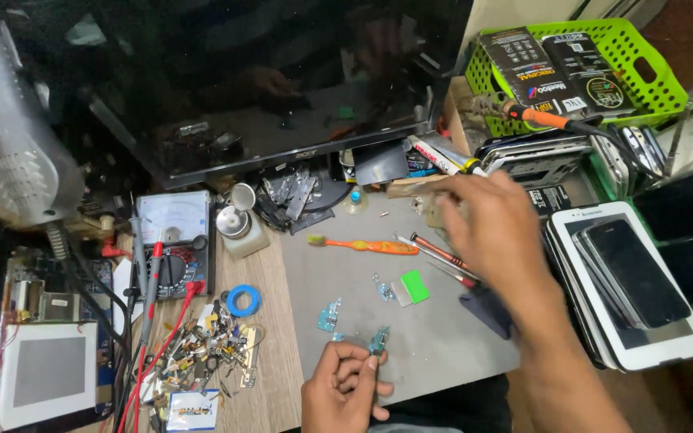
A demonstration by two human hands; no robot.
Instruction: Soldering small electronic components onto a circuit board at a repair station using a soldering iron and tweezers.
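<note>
Currently our left hand [338, 393] sits low at the front edge of the grey mat [443, 337] on the table, grip pinching a small teal circuit part [378, 341] between thumb and fingertips. Our right hand [491, 228] reaches across the mat toward the back, motion-blurred; fingers look loosely spread, and we can't tell if it holds anything. Just under it lie screwdrivers [443, 255], beside an orange toothbrush [362, 244]. Another small board [329, 315] and a green pick [415, 286] lie on the mat. Multimeter [174, 244] at left, green basket [603, 64] far right, white tablet [627, 289] near right.
</note>
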